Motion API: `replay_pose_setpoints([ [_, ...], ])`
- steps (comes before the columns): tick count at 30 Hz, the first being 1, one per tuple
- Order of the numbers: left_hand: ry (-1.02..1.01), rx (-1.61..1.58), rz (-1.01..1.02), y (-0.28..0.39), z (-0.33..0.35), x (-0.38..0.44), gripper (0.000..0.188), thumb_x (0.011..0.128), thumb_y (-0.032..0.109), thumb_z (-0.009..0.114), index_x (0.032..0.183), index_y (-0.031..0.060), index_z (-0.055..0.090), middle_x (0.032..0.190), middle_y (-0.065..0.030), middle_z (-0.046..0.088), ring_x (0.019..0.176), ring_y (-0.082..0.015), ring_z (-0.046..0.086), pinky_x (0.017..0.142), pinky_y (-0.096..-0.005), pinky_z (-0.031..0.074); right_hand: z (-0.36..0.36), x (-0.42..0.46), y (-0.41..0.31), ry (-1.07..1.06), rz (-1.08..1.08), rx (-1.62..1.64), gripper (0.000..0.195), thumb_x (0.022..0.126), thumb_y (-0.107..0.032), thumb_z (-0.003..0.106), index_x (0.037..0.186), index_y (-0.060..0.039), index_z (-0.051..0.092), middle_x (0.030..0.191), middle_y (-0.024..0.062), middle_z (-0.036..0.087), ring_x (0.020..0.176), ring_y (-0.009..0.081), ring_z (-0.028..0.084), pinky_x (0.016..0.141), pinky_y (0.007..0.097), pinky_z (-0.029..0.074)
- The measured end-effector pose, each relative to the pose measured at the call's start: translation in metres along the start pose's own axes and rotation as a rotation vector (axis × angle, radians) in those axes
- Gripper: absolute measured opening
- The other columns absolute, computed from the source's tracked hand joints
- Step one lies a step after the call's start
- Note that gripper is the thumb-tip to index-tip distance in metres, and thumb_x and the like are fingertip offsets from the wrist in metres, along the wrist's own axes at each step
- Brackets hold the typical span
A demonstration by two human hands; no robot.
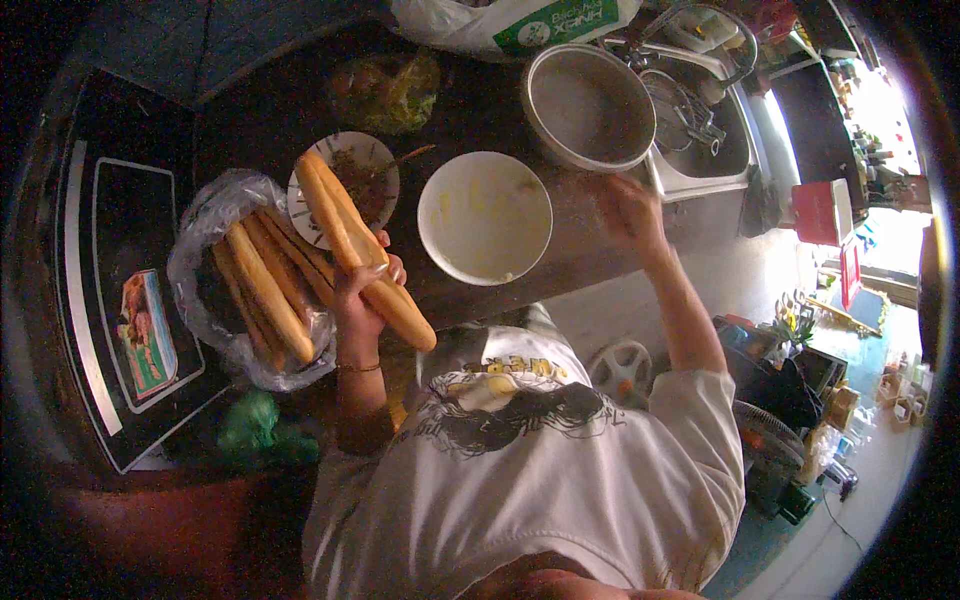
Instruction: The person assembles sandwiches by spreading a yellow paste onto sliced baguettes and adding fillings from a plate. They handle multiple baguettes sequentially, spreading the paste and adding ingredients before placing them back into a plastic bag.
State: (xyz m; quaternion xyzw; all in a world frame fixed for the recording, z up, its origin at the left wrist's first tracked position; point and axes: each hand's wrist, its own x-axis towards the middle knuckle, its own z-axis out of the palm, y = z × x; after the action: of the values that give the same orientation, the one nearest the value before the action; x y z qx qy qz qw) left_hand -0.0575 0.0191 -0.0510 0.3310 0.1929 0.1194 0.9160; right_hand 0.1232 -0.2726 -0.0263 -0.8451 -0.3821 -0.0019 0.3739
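A long thin baguette (337,214) is gripped by my left hand (367,289), the one with a bracelet at the wrist. Behind it, several more baguettes (259,277) lie in an open clear plastic bag (199,217). The held loaf partly covers a plate (345,142) of chopped food with a utensil on its rim. Between my hands stands a white bowl (487,217) with yellowish smears inside. My right hand (630,210) is blurred, just below a large metal pot (589,112); whether it touches anything is unclear.
A metal sink (739,142) holding a wire whisk-like utensil is at the back right. A white and green bag (555,26) lies at the back, near a plastic bag of greens (409,94). A dark glass-topped appliance (142,300) stands left, with a green plastic bag (251,420) nearby.
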Motion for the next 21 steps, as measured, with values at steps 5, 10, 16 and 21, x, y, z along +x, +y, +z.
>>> replay_pose_setpoints([
  [5, -0.023, 0.025, 0.033, -0.002, -0.017, 0.000, 0.053, 0.072, 0.006, 0.058, 0.120, 0.0072, 0.036, 0.100, -0.0074, 0.046, 0.062, -0.0142, 0.047, 0.056, -0.0271, 0.041, 0.029, -0.070, -0.071, 0.105, 0.065, 0.016, 0.019, 0.077, 0.004, 0.051, 0.091, -0.0052, 0.060, 0.088, 0.0128, 0.062, 0.082, 0.0296, 0.062, 0.071, 0.0350, 0.051],
  [10, 0.027, 0.098, 0.032, 0.002, -0.007, 0.004, 0.039, 0.074, 0.004, 0.057, 0.109, 0.0068, 0.041, 0.098, -0.0067, 0.045, 0.060, -0.0132, 0.047, 0.052, -0.0261, 0.041, 0.039, -0.032, -0.033, 0.182, 0.035, 0.105, 0.019, 0.077, 0.006, 0.048, 0.089, -0.0027, 0.060, 0.089, 0.0118, 0.063, 0.083, 0.0295, 0.062, 0.072, 0.0345, 0.050],
  [16, -0.072, 0.045, 0.065, 0.003, -0.002, 0.004, 0.069, 0.072, 0.007, 0.054, 0.134, 0.0123, 0.024, 0.093, -0.0057, 0.041, 0.060, -0.0132, 0.045, 0.055, -0.0268, 0.041, 0.041, -0.062, -0.015, 0.214, 0.376, 0.032, 0.012, 0.080, 0.003, 0.053, 0.088, -0.0025, 0.060, 0.080, 0.0112, 0.061, 0.078, 0.0209, 0.061, 0.065, 0.0291, 0.049],
  [21, -0.093, 0.004, 0.071, 0.003, -0.009, 0.003, 0.081, 0.066, 0.012, 0.050, 0.139, 0.0151, 0.017, 0.097, -0.0084, 0.039, 0.067, -0.0169, 0.044, 0.062, -0.0306, 0.040, 0.105, -0.113, -0.061, 0.551, 0.430, 0.453, 0.010, 0.087, -0.007, 0.057, 0.090, 0.0016, 0.059, 0.074, 0.0062, 0.058, 0.069, 0.0109, 0.056, 0.061, 0.0239, 0.046],
])
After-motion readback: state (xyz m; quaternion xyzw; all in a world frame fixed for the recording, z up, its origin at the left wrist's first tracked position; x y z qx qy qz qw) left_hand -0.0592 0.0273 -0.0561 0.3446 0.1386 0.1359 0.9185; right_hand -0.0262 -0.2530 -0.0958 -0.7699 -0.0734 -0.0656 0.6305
